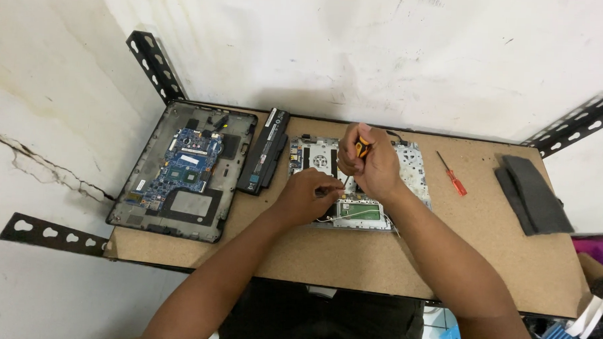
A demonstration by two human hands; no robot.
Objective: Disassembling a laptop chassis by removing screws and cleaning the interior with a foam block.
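A silver laptop part (408, 168) with its inside face up lies at the middle of the brown board table (378, 259). My right hand (368, 162) is closed around a screwdriver with an orange and black handle (361, 148), held upright over that part. My left hand (307, 193) rests on the part's near left side, fingertips pinched at a spot beside the screwdriver's tip. A green board (361, 210) shows in the part just below my hands.
An open dark laptop base with a blue circuit board (185, 165) lies at the left. A black battery pack (265, 151) sits beside it. A small red-handled screwdriver (453, 175) lies to the right, and dark grey pads (531, 192) farther right. White walls enclose the back.
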